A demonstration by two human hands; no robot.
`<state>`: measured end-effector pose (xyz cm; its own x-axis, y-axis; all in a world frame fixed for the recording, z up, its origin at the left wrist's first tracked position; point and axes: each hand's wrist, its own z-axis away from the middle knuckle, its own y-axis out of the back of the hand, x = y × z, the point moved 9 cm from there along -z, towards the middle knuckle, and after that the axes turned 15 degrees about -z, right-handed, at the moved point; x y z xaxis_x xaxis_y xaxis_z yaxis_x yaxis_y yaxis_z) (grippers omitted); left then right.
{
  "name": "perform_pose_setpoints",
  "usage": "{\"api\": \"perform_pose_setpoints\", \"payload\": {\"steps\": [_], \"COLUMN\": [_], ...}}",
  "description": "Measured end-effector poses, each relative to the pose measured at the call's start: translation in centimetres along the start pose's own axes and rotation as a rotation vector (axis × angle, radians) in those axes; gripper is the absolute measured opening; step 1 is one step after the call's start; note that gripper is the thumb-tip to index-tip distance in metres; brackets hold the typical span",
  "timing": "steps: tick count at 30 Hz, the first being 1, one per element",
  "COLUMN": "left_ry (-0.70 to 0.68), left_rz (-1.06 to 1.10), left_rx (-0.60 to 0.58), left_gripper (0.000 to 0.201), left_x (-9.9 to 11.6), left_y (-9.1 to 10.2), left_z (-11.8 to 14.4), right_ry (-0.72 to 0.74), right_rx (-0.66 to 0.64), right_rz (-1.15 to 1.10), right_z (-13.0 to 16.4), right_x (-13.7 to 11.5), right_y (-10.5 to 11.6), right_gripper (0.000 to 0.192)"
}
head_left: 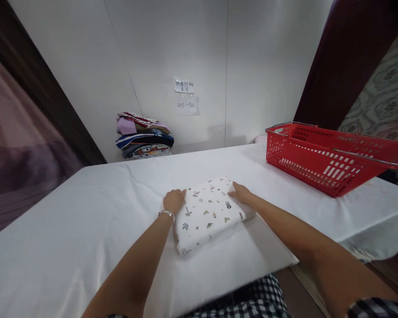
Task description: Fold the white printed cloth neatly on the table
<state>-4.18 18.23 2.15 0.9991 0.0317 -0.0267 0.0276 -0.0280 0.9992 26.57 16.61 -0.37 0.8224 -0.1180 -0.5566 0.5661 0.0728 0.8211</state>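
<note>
Cloth, folded into a neat flat pack (207, 215), lies on the white table cover (69, 229), right between the two hands. It is white with little leaves and shapes printed on it.

The left hand (173, 201) sits at the far left corner of the pack. Its fingers are curled in together and rest on the edge of the cloth, so it looks like a soft fist pressing there. A thin silver bracelet (166, 214) goes round that wrist, just behind the fingers.

The right hand (240, 193) lies at the far right corner of the pack. Its fingers are close together and lie flat on top of the cloth. They press down on it and do not pinch it.

Past the right fingers, well off to the right side, a red basket (331, 159) with metal handles stands on the table. What is inside it cannot be seen.

Far beyond the left fingers, against the white wall, sits a pile of folded clothes (144, 135) in many colours. Two small paper notes (186, 97) are stuck on the wall above the pack.
</note>
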Motion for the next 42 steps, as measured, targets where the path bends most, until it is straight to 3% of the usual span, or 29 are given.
{"api": "perform_pose_setpoints", "payload": {"steps": [6, 9, 16, 20, 28, 33, 42], "left_ry": [0.034, 0.028, 0.064, 0.074, 0.055, 0.043, 0.037], "left_rz": [0.092, 0.152, 0.224, 0.233, 0.267, 0.247, 0.222], "left_rx": [-0.092, -0.095, 0.018, 0.044, 0.05, 0.008, -0.009], "left_gripper": [0.043, 0.043, 0.042, 0.042, 0.042, 0.041, 0.041], "left_x": [-0.4, 0.0, -0.1, -0.2, -0.3, -0.2, -0.2], "left_y": [-0.7, -1.0, -0.9, -1.0, -1.2, -1.5, -2.0], "left_z": [1.9, 3.2, 4.5, 4.4, 4.3, 4.1, 3.6], "right_ry": [0.097, 0.125, 0.31, 0.401, 0.358, 0.321, 0.299], "right_rx": [0.028, 0.072, 0.138, 0.067, -0.049, -0.023, -0.032], "right_rz": [0.063, 0.102, 0.205, 0.225, 0.23, 0.158, 0.129], "right_z": [-5.0, -6.2, -2.8, -1.9, -6.2, -8.2, -9.2], "right_x": [-2.7, -4.4, -6.0, -6.6, -9.6, -9.2, -8.2], "right_y": [2.3, 2.1, -0.6, -1.4, -3.2, -3.4, -3.7], "right_gripper": [0.069, 0.06, 0.047, 0.05, 0.053, 0.053, 0.056]}}
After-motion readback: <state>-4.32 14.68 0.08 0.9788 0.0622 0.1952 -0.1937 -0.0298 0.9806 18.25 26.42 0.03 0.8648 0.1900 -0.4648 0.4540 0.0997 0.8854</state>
